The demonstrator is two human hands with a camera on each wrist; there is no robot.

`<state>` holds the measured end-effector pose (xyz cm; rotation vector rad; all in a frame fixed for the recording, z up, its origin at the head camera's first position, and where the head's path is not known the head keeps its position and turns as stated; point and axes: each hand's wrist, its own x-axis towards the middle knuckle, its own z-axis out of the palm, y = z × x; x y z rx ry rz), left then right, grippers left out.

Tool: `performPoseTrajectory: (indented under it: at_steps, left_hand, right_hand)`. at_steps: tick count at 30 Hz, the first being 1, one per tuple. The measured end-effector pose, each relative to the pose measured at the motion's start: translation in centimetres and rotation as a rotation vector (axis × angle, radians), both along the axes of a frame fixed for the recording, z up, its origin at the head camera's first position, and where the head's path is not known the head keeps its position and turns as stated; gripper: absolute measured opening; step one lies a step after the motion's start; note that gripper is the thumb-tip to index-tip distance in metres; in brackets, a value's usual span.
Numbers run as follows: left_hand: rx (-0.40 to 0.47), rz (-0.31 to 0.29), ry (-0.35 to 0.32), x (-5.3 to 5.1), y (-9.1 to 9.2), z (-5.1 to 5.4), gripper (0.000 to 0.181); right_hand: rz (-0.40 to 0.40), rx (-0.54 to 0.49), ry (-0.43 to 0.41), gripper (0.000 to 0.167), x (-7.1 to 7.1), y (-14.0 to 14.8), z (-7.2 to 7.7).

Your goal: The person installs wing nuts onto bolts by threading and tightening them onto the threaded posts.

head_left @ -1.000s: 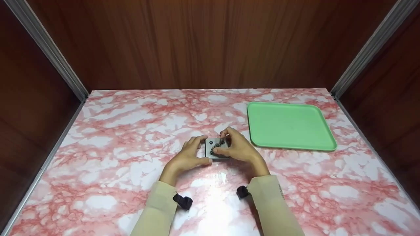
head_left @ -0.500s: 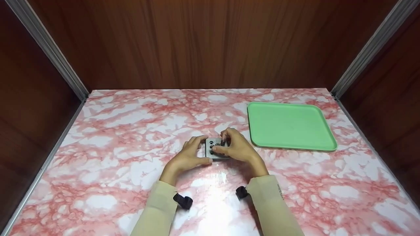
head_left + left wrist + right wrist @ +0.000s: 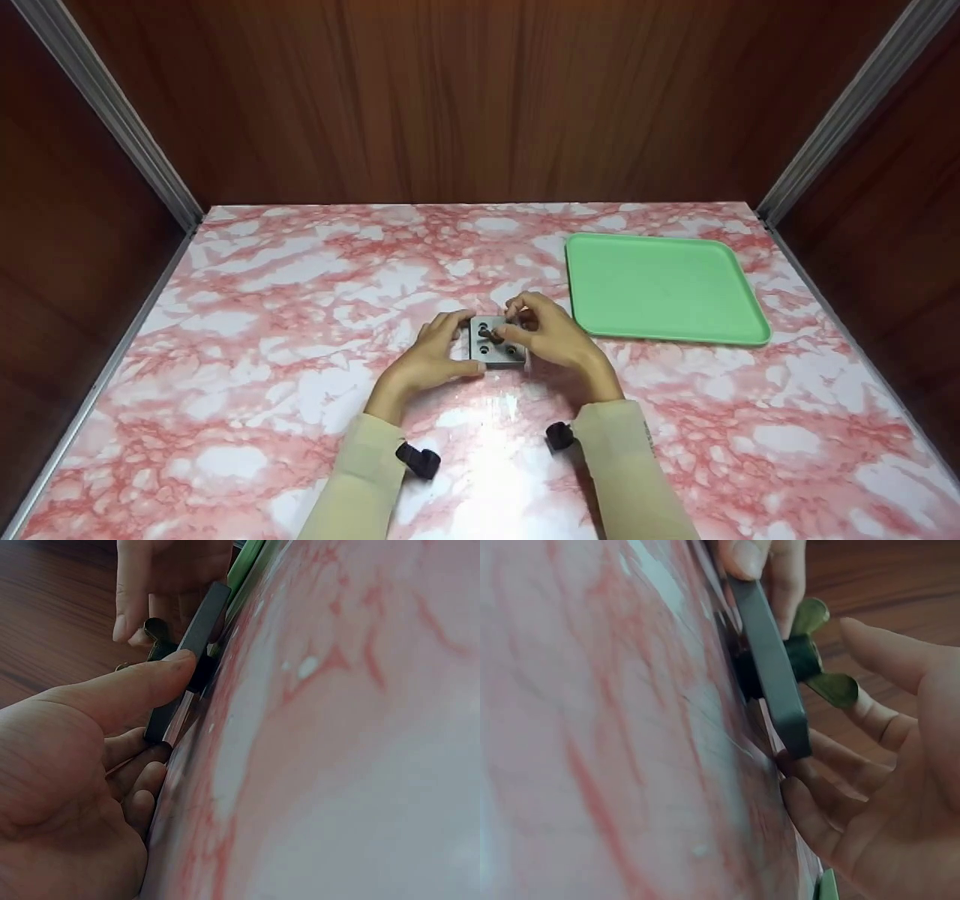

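Note:
A square grey metal plate [image 3: 498, 357] with holes near its corners sits at the middle of the table. A dark wing nut [image 3: 805, 658] stands on its upper face, wings spread to either side. My left hand [image 3: 433, 358] grips the plate by its left side, thumb on the near edge and fingers at the far edge. Over the right side is my right hand [image 3: 555, 337]. Its thumb is clear of the wing nut in the right wrist view, and its index finger lies close behind one wing; contact is unclear. A dark part shows beneath the plate.
A green tray [image 3: 667, 289] lies to the right, beyond my right hand. The table [image 3: 262, 322] has a red and white marbled top. Brown wood-grain panels [image 3: 480, 97] wall it at the back and sides. Each sleeve cuff carries a small black device.
The wing nut has turned, its wings now pointing another way. My right thumb has drawn back to the right, off the nut. My left hand and the plate have stayed in place.

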<state>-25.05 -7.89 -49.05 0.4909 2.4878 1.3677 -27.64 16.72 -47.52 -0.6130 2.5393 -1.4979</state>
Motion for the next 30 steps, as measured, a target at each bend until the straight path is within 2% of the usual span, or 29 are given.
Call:
performPoseTrajectory:
  at_steps: [5, 14, 18, 25, 30]
  left_hand:
    - [-0.007, -0.004, 0.012, 0.0, 0.0, 0.0, 0.092]
    - [-0.016, -0.006, 0.029, 0.0, 0.0, -0.1, 0.092]
    - [-0.01, -0.004, 0.025, 0.0, 0.1, 0.0, 0.093]
    - [-0.018, -0.009, 0.017, 0.0, 0.0, 0.1, 0.093]
    - [-0.017, -0.007, 0.002, 0.0, 0.0, 0.1, 0.093]
  right_hand:
    - [-0.019, -0.01, -0.023, 0.021, 0.0, 0.3, 0.2]
    - [-0.014, -0.004, 0.006, 0.031, 0.1, 0.2, 0.3]
    - [-0.059, 0.081, 0.069, 0.033, 0.3, -0.2, 0.6]
    - [-0.192, 0.295, 0.161, 0.042, 0.9, -1.4, 1.2]
    - [-0.237, 0.355, 0.253, 0.048, 1.1, -2.1, 1.2]
